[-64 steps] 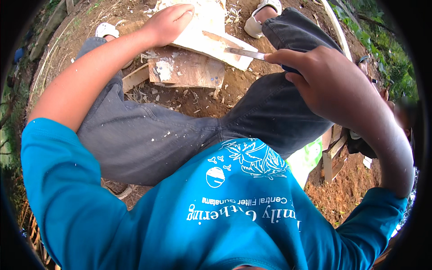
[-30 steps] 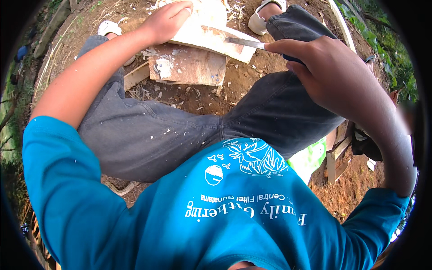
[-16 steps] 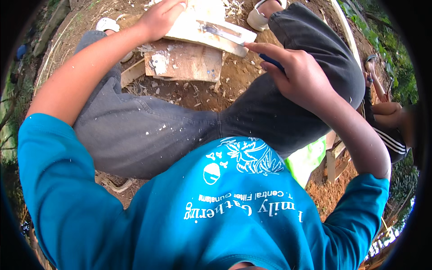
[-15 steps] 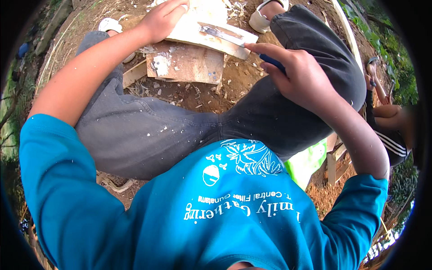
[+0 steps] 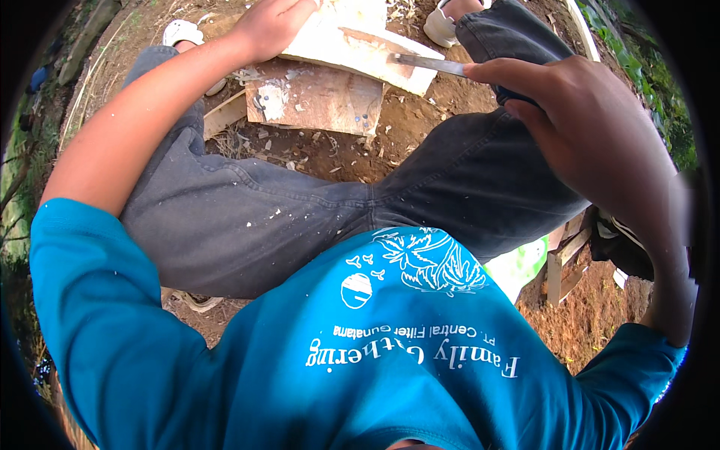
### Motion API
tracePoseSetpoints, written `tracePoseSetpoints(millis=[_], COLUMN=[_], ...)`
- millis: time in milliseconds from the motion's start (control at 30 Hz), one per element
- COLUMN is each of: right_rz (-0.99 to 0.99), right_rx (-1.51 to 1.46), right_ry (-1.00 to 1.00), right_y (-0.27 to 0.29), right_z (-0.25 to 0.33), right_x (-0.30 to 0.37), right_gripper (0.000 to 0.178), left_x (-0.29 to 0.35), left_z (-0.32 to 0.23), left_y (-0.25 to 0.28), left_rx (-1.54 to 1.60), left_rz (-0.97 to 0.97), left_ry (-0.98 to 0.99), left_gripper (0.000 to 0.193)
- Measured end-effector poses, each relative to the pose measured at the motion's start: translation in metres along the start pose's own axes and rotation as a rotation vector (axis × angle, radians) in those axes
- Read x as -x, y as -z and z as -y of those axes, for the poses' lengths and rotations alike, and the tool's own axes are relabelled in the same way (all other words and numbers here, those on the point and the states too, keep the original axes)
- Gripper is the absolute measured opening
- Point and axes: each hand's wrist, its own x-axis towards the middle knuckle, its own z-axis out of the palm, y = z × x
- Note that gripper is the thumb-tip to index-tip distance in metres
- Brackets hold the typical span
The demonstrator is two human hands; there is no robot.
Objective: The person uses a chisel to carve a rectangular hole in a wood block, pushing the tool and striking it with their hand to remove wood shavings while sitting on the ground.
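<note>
A pale, freshly cut piece of wood lies across a low board between my legs, with a shallow carved hollow in its top. My left hand grips its left side near the upper edge of the view; some fingertips are out of sight. In my right hand is a knife, its handle mostly hidden by the closed fingers. The index finger stretches along the start of the blade. The blade points left, and its tip is at the right end of the hollow.
Under the wood sits a reddish-brown board with shavings on it. Curled shavings and chips are strewn over the brown soil. Wood offcuts and a bright green and white item lie beside my right thigh. My shoes flank the wood.
My right hand has drawn the knife to the right, so the blade has slid from the hollow's middle toward the wood's right end. My left hand stays on the wood, nearly still.
</note>
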Motion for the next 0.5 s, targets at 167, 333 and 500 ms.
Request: tracePoseSetpoints(millis=[167,333,500], right_rz=[0.018,-0.063,-0.134], right_rx=[-0.151,-0.338,-0.432], right_ry=[-0.013,-0.021,-0.033], right_y=[-0.024,-0.069,-0.077], right_z=[-0.006,-0.008,-0.007], right_x=[-0.001,0.001,-0.014], right_gripper=[0.041,0.041,0.039], left_x=[0.009,0.002,-0.007], left_z=[0.021,0.015,0.006], left_y=[-0.003,-0.003,0.008], left_rx=[-0.393,-0.313,-0.060], left_rz=[-0.092,-0.074,-0.014], left_ry=[-0.453,-0.402,-0.132], left_gripper=[0.026,0.026,0.025])
